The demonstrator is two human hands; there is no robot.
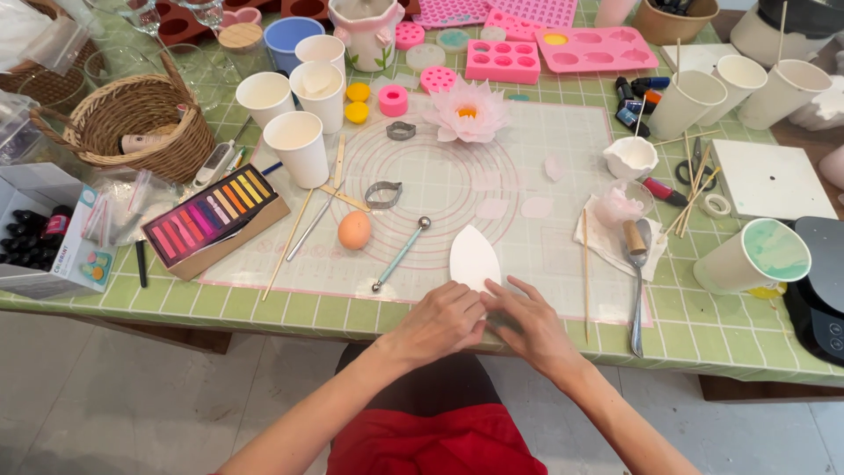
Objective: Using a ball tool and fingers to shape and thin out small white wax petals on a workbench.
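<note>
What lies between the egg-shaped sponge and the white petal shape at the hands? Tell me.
In the head view, a ball-tipped modelling tool lies slantwise between the peach egg-shaped sponge and the white petal shape.

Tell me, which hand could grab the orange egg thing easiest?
Probably the left hand. The egg-shaped sponge lies up on its side of the mat, while the right hand sits farther away.

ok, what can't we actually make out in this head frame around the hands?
- Lower end of the white petal shape: head view, covered by the left hand and right hand.
- Fingertips and anything pinched between them: hidden where the hands meet.
- Black device: cut off by the right edge.
- Wicker basket contents: mostly hidden behind its rim.
- Bottles in the box at left: too small to tell apart.
</note>
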